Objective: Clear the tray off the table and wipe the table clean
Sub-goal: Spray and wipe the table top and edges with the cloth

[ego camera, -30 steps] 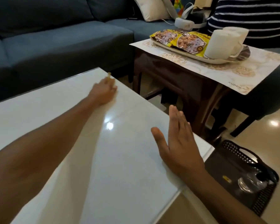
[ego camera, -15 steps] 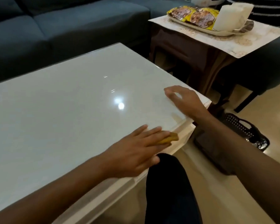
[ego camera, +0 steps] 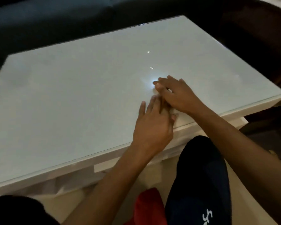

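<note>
Head view, nearest first: a dark-trousered knee (ego camera: 199, 176) is drawn up against the glossy white glass-topped table (ego camera: 71, 95). The left hand (ego camera: 151, 127) lies flat near its front edge, fingers straight, likely pressing a wiping cloth I cannot see. The right hand (ego camera: 177, 95) crosses just beyond it, fingers loosely bent, touching; nothing visibly held. No tray shows on the table.

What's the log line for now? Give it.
left hand: flat on table | right hand: crossing left fingertips, near front edge | tray: not in view
</note>
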